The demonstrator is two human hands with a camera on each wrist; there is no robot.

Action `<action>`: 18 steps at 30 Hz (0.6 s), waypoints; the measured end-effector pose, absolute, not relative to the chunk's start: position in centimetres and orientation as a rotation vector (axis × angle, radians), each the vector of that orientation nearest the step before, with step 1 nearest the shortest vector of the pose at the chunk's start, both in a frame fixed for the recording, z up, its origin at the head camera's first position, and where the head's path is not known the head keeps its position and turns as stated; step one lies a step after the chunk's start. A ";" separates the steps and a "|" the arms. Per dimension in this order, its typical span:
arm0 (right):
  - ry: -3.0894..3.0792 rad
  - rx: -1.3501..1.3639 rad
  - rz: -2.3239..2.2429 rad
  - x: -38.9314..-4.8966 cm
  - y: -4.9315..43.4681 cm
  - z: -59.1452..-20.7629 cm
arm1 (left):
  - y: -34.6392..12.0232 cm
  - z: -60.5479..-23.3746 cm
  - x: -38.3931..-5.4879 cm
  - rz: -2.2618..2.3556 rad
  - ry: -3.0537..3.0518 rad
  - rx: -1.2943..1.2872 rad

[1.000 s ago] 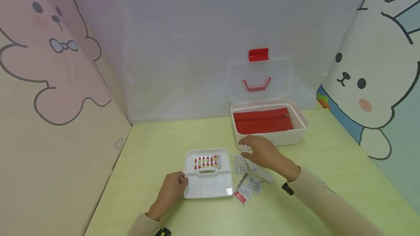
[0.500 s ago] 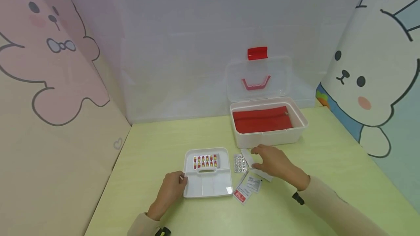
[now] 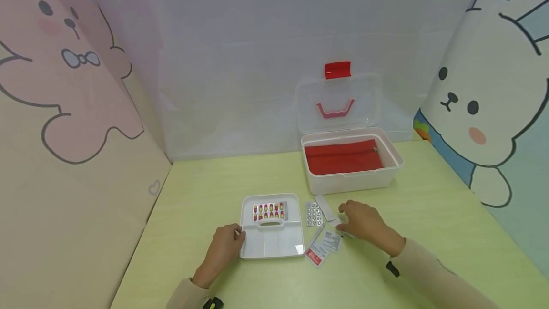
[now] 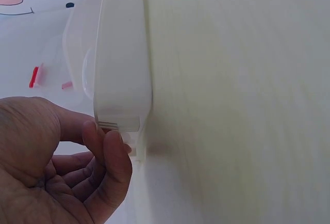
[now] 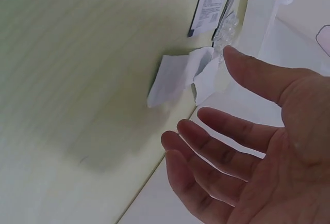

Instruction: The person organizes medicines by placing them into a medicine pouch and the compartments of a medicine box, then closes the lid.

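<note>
My left hand (image 3: 224, 247) pinches the left edge of a white divided tray (image 3: 272, 246) between thumb and fingers; the left wrist view shows the tray's side wall (image 4: 124, 53) upright at the fingertips. A blister pack of red-and-yellow capsules (image 3: 269, 211) lies in its far compartment. Over the table, my right hand (image 3: 365, 223) hovers with loosely bent, spread fingers and nothing between them. Under it lies a folded white paper strip (image 3: 324, 207), whose bent end (image 5: 172, 74) shows in the right wrist view. A silver tablet blister pack (image 3: 314, 214) lies between tray and strip.
Behind the right hand stands a white box (image 3: 349, 182) with its clear lid (image 3: 309, 108) raised and a red zip pouch (image 3: 343, 158) inside. Two flat sachets (image 3: 331, 241) and a slim grey stick (image 3: 318, 233) lie right of the tray. A wall closes the table's back.
My right hand has moved from the front of the box toward me and to the right, uncovering the near part of the paper strip. My left hand stays on the tray edge.
</note>
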State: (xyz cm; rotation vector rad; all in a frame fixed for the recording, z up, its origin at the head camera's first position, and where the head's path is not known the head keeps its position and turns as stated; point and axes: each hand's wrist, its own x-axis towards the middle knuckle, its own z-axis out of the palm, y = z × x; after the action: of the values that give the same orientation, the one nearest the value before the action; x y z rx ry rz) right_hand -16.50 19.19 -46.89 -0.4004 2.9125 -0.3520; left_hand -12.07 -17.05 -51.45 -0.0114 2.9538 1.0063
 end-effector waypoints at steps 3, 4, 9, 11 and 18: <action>2.896 -0.400 -0.355 -16.7 19.3 -47.5 | -17.1 -51.4 -12.1 1.008 2.939 -0.023; 2.892 -0.404 -0.356 -16.8 19.3 -47.6 | -17.1 -51.5 -12.1 1.005 2.936 -0.021; 2.877 -0.417 -0.357 -16.9 19.3 -47.9 | -17.1 -51.6 -12.1 1.004 2.920 -0.024; 2.870 -0.412 -0.353 -16.9 19.2 -47.8 | -17.1 -51.6 -12.1 1.005 2.921 -0.020; 2.859 -0.408 -0.369 -16.9 19.2 -47.9 | -17.1 -51.5 -12.1 1.003 2.935 -0.016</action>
State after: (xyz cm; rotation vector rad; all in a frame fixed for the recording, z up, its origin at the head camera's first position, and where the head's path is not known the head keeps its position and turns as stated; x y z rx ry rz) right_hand -16.89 19.18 -47.92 -0.4085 2.8586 -0.3694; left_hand -12.05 -17.06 -51.46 -0.0163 2.9345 1.0032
